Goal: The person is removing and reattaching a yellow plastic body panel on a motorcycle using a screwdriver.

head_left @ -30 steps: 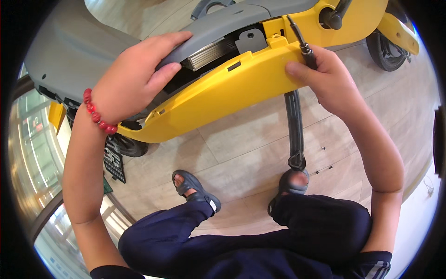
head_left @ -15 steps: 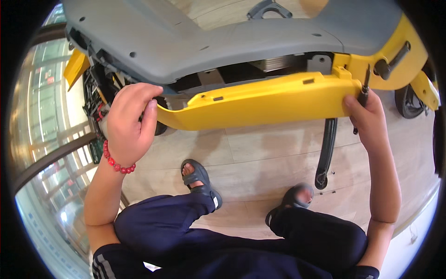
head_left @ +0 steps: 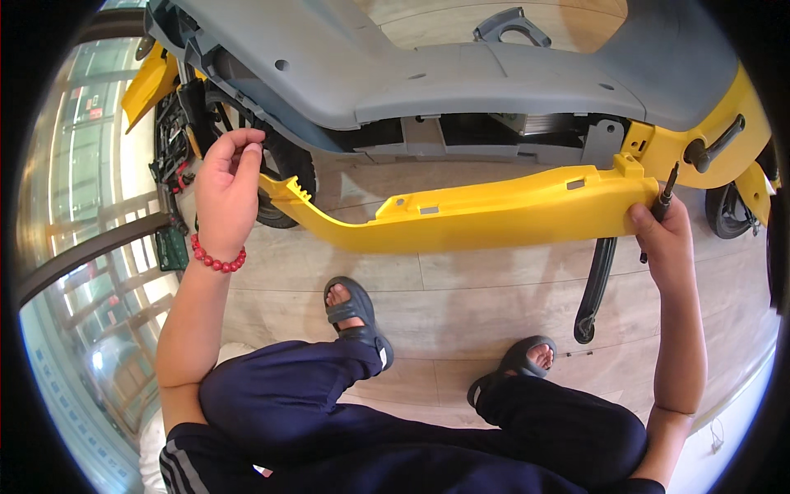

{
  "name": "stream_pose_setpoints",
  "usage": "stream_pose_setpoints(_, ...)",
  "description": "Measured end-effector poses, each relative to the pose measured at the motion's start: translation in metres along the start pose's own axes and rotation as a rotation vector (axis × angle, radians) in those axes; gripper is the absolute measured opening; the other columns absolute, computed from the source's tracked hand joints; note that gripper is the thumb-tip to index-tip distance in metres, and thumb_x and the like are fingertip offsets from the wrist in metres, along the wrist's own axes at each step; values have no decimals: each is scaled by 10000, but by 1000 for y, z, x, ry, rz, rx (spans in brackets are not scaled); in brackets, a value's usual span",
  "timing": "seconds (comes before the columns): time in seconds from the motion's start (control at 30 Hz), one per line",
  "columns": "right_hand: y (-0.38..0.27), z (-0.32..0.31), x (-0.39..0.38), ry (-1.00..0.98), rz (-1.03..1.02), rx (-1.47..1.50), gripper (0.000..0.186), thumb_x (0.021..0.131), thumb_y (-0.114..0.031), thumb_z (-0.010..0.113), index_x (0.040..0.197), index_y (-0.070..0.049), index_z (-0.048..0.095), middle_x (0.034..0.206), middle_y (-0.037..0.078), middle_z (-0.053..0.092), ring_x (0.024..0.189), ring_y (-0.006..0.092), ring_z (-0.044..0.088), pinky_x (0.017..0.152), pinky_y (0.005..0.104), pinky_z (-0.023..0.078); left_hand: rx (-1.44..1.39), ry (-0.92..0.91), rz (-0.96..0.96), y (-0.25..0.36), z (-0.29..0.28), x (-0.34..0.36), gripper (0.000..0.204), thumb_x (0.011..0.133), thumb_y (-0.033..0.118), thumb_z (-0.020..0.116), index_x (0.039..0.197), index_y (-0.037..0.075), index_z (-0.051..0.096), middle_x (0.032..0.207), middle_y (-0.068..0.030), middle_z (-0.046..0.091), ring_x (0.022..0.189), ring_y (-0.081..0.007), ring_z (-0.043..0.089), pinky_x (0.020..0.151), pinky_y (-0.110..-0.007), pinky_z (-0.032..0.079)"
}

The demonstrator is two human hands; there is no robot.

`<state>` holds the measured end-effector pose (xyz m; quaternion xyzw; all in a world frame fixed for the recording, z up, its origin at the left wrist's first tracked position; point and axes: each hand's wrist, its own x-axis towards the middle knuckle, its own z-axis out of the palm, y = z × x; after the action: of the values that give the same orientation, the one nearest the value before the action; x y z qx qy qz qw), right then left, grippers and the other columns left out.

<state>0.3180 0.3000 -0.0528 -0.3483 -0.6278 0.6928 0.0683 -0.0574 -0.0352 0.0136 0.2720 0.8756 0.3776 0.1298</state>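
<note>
L hand (head_left: 226,193) had the thin end of the panel (head_left: 494,216) pinched, R hand (head_left: 671,243) gripped the other end plus a screwdriver (head_left: 664,202). Panel was alongside the scooter (head_left: 510,78), w/ a gap btwn them for most of its length.

A wedge-shaped passage is left between the grey plastic scooter body (head_left: 494,78) and the long curved yellow plastic panel (head_left: 494,218); it is wider at centre-left and narrowed rightward by the panel's raised tab. At the left end, the way is obstructed by a black rubber tyre (head_left: 302,156) and the left grip (head_left: 226,198). At the right end, access is restricted by the right grip (head_left: 673,243), a slim black screwdriver (head_left: 662,206) and a black footpeg (head_left: 718,143). Below the panel, room is bounded by a black bar-shaped stand (head_left: 594,292) and dark trousered knees (head_left: 284,387).
</note>
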Motion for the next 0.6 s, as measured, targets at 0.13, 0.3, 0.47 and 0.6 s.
stream_pose_setpoints(0.13, 1, -3, -2, 29, 4, 31, 282, 964, -216, 712, 1155, -18, 651, 790, -85, 578, 593, -9, 397, 522, 185, 299, 59, 11, 23, -4, 0, 0, 151, 998, 72, 592, 1096, -6, 677, 911, -5, 647, 808, -53, 565, 739, -212, 465)
stream_pose_setpoints(0.3, 3, -8, -3, 37, -13, 52, 263, 966, -208, 702, 1151, -25, 657, 749, -93, 553, 557, -14, 369, 497, 188, 267, 39, -77, -74, -2, -3, -2, 176, 1020, 124, 568, 1077, 5, 683, 884, 5, 636, 783, -52, 555, 719, -216, 460)
stream_pose_setpoints(0.47, -1, -11, -4, 27, -6, 80, 245, 964, -194, 698, 1138, -24, 663, 740, -100, 537, 551, -16, 355, 494, 190, 249, 35, -191, -86, 4, -6, -4, 176, 1025, 138, 566, 1048, 10, 685, 840, 32, 617, 756, -42, 542, 694, -207, 445)
stream_pose_setpoints(0.6, -6, -16, -8, -13, 15, 56, 266, 962, -165, 694, 1174, -7, 658, 869, -47, 632, 701, 21, 510, 623, 204, 401, 242, -353, 64, 13, -6, -4, 201, 1026, 153, 569, 1014, -5, 693, 860, -13, 655, 786, -77, 586, 708, -246, 478)
